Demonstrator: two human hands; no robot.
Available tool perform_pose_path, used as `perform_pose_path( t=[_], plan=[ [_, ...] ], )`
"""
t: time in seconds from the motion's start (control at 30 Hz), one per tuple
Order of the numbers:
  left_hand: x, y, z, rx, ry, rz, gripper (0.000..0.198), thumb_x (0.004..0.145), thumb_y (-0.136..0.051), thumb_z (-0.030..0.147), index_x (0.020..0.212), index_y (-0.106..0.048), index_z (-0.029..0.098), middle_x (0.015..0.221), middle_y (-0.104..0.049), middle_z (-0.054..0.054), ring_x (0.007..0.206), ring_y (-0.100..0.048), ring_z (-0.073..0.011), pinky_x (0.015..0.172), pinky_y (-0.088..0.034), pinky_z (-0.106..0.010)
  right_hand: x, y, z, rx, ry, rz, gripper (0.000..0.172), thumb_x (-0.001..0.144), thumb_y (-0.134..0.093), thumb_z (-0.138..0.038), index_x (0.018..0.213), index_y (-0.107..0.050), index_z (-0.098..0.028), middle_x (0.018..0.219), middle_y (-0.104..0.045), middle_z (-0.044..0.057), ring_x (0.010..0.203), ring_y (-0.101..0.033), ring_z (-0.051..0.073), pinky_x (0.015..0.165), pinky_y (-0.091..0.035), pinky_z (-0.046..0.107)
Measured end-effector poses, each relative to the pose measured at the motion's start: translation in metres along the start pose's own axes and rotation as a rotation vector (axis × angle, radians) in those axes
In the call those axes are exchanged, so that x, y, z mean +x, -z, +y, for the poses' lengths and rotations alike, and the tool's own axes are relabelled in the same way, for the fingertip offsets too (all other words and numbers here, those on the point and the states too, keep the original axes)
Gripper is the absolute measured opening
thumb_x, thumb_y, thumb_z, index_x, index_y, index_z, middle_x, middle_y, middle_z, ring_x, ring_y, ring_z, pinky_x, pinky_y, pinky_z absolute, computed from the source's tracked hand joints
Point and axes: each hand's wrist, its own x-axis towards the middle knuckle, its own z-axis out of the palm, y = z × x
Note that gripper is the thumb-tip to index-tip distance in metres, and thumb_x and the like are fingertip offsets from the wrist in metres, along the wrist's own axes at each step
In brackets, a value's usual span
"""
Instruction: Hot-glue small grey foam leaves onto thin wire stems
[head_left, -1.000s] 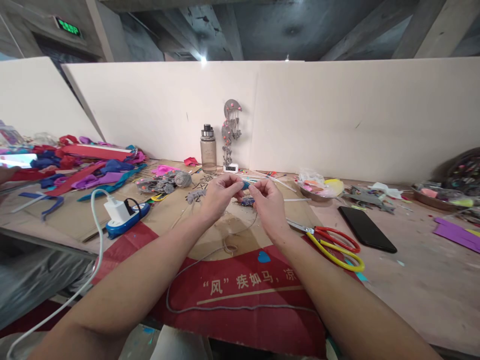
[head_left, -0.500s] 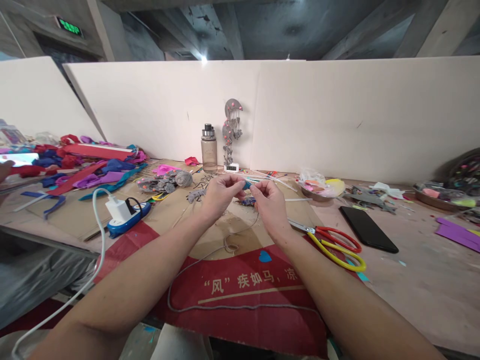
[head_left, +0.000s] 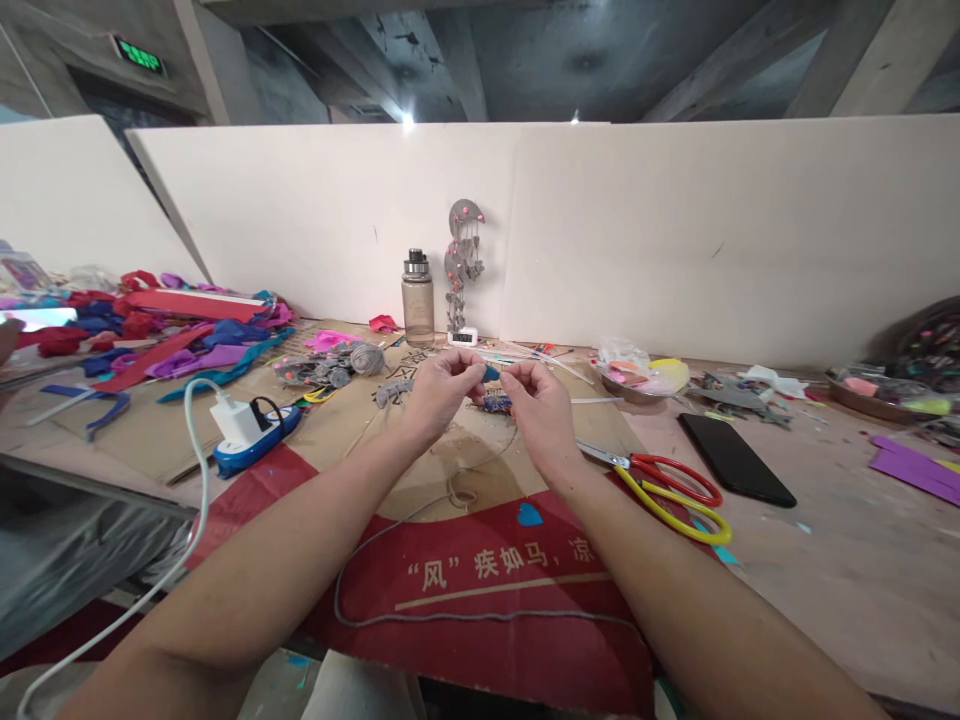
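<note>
My left hand [head_left: 448,395] is closed in a pinch on a small blue felt piece [head_left: 491,374] above the middle of the work surface. Thumb and finger of my right hand [head_left: 541,405] also meet at its right edge; the fingers hide part of it. Below them a grey cord [head_left: 450,618] loops over a red and brown printed sheet [head_left: 360,650]. On that sheet lies a blue heart [head_left: 529,515]. Scissors [head_left: 667,490] with one red and one yellow handle rest beside my right forearm. A dark blue bundle [head_left: 495,404] sits just behind my fingers.
A black phone [head_left: 736,460] lies at right. Toward the back stand a bottle [head_left: 418,305], a small white clock [head_left: 463,337] and a grey hanging ornament [head_left: 466,215]. At left are a blue power strip [head_left: 259,440], a white cable [head_left: 196,500] and colourful cloth scraps [head_left: 187,310].
My fingers have shifted slightly around the blue felt piece, which sits a touch lower and further left. The things on the table look unmoved.
</note>
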Motion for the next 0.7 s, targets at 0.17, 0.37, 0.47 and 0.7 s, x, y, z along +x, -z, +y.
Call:
perform_pose_path(
  t=[0.17, 0.37, 0.47, 0.7],
  plan=[
    [-0.0002, 0.0, -0.0001, 0.011, -0.003, -0.006, 0.014, 0.076, -0.066, 0.029, 0.073, -0.061, 0.016, 0.055, -0.058, 0.002, 0.049, -0.055, -0.0095, 0.051, -0.049, -0.022, 0.0006, 0.001, -0.001, -0.032, 0.008, -0.011, 0.022, 0.079, -0.059, -0.038, 0.087, -0.067, -0.019, 0.07, -0.059, -0.001, 0.063, -0.047, 0.013, 0.059, -0.038, 0.026],
    [-0.0011, -0.0011, 0.0005, 0.014, 0.003, -0.023, 0.014, 0.075, -0.067, 0.029, 0.073, -0.062, 0.016, 0.055, -0.058, 0.002, 0.049, -0.055, -0.0096, 0.051, -0.049, -0.022, 0.0029, 0.0011, 0.0027, -0.045, 0.003, 0.009, 0.021, 0.077, -0.061, -0.038, 0.082, -0.067, -0.019, 0.067, -0.059, -0.002, 0.061, -0.045, 0.013, 0.056, -0.036, 0.026],
    [-0.0016, -0.0025, 0.0017, 0.002, 0.021, -0.038, 0.015, 0.075, -0.067, 0.029, 0.073, -0.062, 0.016, 0.055, -0.06, 0.001, 0.049, -0.056, -0.0099, 0.053, -0.051, -0.024, 0.0055, 0.0012, 0.0067, -0.04, -0.022, 0.036, 0.02, 0.075, -0.063, -0.037, 0.08, -0.066, -0.019, 0.065, -0.056, -0.003, 0.058, -0.042, 0.012, 0.053, -0.034, 0.025],
    [-0.002, -0.0024, 0.0022, 0.01, 0.032, -0.02, 0.017, 0.076, -0.068, 0.031, 0.077, -0.063, 0.015, 0.058, -0.062, 0.001, 0.053, -0.059, -0.0106, 0.056, -0.052, -0.025, 0.0066, 0.0018, 0.006, -0.041, -0.014, 0.043, 0.021, 0.075, -0.064, -0.037, 0.08, -0.069, -0.018, 0.065, -0.057, -0.002, 0.059, -0.043, 0.011, 0.054, -0.034, 0.025]
  ],
)
